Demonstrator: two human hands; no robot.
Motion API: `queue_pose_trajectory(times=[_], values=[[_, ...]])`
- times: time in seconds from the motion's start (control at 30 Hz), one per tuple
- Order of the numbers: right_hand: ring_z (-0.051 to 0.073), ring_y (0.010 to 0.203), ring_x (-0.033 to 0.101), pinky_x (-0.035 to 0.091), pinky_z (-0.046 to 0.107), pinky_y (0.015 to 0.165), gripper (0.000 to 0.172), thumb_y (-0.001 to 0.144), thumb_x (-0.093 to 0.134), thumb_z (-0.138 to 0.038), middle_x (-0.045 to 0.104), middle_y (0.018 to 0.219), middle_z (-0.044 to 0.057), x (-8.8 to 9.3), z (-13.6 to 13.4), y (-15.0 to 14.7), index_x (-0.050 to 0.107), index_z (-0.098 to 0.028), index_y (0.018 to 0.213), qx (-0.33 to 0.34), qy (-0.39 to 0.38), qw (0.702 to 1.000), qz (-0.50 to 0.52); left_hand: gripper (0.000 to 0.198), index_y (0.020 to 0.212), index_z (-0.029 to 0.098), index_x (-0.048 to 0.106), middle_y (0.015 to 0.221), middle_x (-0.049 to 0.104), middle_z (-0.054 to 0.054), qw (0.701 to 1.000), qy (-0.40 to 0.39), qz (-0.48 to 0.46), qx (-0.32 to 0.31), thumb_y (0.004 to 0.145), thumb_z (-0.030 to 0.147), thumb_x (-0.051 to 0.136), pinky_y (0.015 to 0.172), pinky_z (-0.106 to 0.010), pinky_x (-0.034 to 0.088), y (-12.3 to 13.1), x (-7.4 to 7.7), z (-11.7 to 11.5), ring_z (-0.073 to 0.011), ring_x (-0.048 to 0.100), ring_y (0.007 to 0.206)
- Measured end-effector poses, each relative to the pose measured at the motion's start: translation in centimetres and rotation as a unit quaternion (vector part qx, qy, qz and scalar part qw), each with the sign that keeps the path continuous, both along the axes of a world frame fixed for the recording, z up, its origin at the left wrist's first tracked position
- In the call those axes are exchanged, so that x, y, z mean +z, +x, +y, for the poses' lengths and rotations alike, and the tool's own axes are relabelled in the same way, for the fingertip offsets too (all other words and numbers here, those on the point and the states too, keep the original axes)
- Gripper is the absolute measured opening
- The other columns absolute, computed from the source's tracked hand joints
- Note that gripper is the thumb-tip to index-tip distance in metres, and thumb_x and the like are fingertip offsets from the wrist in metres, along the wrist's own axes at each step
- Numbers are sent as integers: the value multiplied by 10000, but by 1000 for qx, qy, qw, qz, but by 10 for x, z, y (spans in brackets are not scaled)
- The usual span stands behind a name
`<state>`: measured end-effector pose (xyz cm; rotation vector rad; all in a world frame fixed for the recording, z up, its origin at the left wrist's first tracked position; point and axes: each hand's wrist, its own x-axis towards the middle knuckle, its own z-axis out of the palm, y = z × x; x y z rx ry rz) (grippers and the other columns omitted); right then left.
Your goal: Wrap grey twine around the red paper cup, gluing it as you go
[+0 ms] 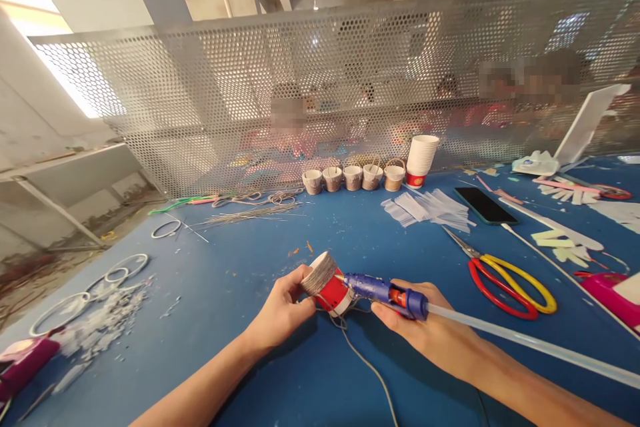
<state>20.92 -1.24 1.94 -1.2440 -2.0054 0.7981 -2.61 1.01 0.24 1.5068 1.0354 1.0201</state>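
My left hand [285, 307] grips a small paper cup [334, 292] tilted on its side, its fingers closed round the rim end. Grey cord [319, 275] is wound about the upper part of the cup, while the lower part shows red and white. In my right hand [425, 330] is a blue hot glue gun [377, 290], its nozzle touching or very near the cup where the cord meets the red. A long clear glue stick [530, 343] sticks out of the gun's back. Loose cord [367, 360] trails from beneath the cup toward me.
Behind stand several cord-wrapped cups with handles [353, 178] and a stack of paper cups [423, 157]. Right lie scissors [505, 280], a phone [486, 205] and white strips [425, 208]. Left are wire rings [117, 273] and scraps [103, 320]. A perforated metal screen [210, 113] closes the back.
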Motion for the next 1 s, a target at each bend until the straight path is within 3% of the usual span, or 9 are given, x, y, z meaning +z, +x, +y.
queue_pose_trajectory(times=[0.1, 0.3, 0.47, 0.6, 0.77, 0.9, 1.0], values=[[152, 600, 531, 439, 239, 583, 303, 877, 460, -442, 578, 619, -14, 4, -2, 1, 564, -222, 697, 1, -25, 1000, 4, 126, 765, 139, 598, 759, 581, -4, 1000, -4, -5, -1, 645, 121, 565, 699, -258, 446, -1, 0, 0, -144, 526, 733], [137, 545, 497, 408, 240, 547, 313, 861, 465, -413, 546, 564, -25, 4, -5, -3, 484, -217, 618, 24, -11, 1000, -4, 130, 748, 145, 598, 729, 576, 7, 1000, -15, -20, -10, 634, 95, 563, 682, -249, 448, -1, 1, 1, -137, 524, 710], [132, 579, 501, 408, 227, 567, 304, 878, 469, -407, 547, 585, -32, 2, -2, -1, 499, -213, 646, -2, -19, 1000, -10, 121, 755, 143, 599, 742, 570, 5, 1000, -7, -20, 0, 642, 105, 582, 678, -246, 459, -1, 0, 0, -136, 527, 710], [113, 500, 472, 367, 224, 520, 293, 867, 488, -354, 505, 535, -48, 0, -4, -4, 438, -216, 614, 21, 36, 999, -14, 116, 792, 145, 603, 748, 584, -1, 1000, -8, -11, 5, 677, 133, 598, 697, -265, 483, 1, -1, -1, -145, 546, 717], [118, 510, 529, 366, 232, 533, 234, 868, 485, -344, 565, 584, -31, -9, -8, -10, 474, -214, 674, 57, 96, 993, -24, 77, 776, 145, 597, 761, 599, -11, 1000, 0, 10, 17, 713, 186, 610, 715, -268, 487, 5, 1, -3, -151, 564, 730], [128, 514, 549, 370, 242, 526, 223, 862, 479, -352, 583, 595, -16, -12, -9, -11, 482, -214, 686, 59, 111, 992, -34, 54, 747, 146, 591, 741, 596, -7, 999, 13, 24, 25, 711, 185, 603, 702, -253, 473, 6, 3, -3, -146, 557, 720], [118, 492, 510, 379, 237, 516, 259, 864, 483, -350, 557, 567, -27, -7, -7, -8, 470, -216, 643, 43, 81, 996, -18, 51, 733, 148, 591, 723, 584, 1, 1000, 8, 17, 20, 682, 153, 594, 684, -250, 466, 4, 3, -2, -141, 545, 700]])
